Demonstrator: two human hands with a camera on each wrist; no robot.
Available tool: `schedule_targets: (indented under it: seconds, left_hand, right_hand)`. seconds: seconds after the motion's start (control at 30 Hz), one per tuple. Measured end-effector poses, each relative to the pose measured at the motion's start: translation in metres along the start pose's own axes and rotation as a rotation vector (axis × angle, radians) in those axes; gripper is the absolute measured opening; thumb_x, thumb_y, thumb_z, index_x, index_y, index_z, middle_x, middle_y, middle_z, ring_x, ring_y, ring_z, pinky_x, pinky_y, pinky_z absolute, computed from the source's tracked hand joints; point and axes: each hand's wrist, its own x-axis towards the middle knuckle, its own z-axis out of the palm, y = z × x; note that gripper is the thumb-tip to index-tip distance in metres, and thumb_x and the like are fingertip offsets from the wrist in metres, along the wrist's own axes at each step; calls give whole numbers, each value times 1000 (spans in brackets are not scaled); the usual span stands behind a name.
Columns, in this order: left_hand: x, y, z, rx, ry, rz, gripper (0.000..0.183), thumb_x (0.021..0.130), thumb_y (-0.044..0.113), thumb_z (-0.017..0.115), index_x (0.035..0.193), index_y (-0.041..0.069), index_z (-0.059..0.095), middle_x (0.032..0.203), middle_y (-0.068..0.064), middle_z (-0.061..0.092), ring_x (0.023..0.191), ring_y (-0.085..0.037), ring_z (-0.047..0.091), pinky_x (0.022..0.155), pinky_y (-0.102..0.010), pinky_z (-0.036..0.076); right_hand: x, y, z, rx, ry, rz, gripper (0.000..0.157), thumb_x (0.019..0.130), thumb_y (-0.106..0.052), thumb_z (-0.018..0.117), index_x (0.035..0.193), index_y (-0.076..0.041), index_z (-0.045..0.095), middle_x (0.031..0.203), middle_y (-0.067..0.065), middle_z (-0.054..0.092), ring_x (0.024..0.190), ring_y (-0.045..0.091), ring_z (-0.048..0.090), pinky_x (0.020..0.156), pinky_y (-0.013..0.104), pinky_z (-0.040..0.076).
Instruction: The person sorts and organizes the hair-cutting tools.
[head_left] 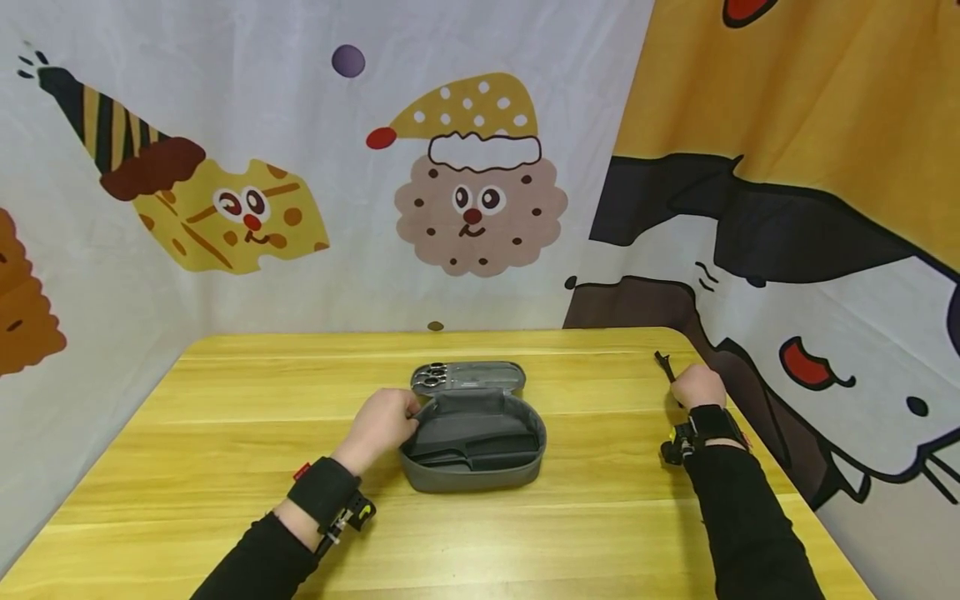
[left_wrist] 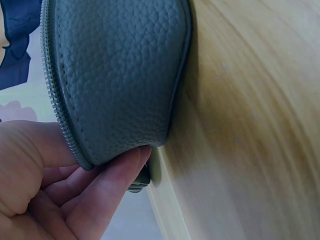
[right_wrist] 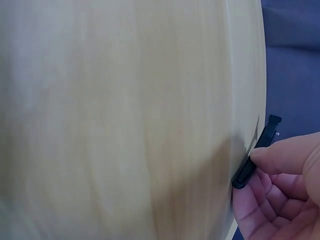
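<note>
A grey zip case lies unzipped near the middle of the table, its lid folded back. My left hand pinches the case's left wall at the zipper edge; the left wrist view shows thumb and fingers on the textured side. Off to the right, my right hand holds a slim black hair clip between thumb and fingers, just over the table. The clip's far end sticks out beyond the hand in the head view. Its middle is partly covered by the thumb.
Metal scissors sit at the left of the lid. Dark, flat pieces lie inside the case along its near wall; their kind is unclear. The yellow wooden table ends at a printed curtain behind and to the right.
</note>
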Motion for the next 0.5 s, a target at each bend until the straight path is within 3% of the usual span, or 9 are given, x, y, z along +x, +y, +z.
schedule_targets:
  seconds: [0.27,0.5]
  left_hand:
    - [0,2,-2,5,-6,-1,15,77,-3,75,71,9,69,66,3,61,60,-13,51,59,-32,48]
    - [-1,2,-3,1,-7,3,17,78,-3,75,70,10,68,65,3,59,60,-13,50,59,-32,47]
  right_hand:
    - [-4,0,1,42,27,-27,42,86,-6,55,49,-15,39,51,-2,32,47,18,38,47,28,30]
    - [-9,-12,-3,43,42,-108,39,87,-8,58,52,-13,44,53,-2,34,51,19,39,51,29,29]
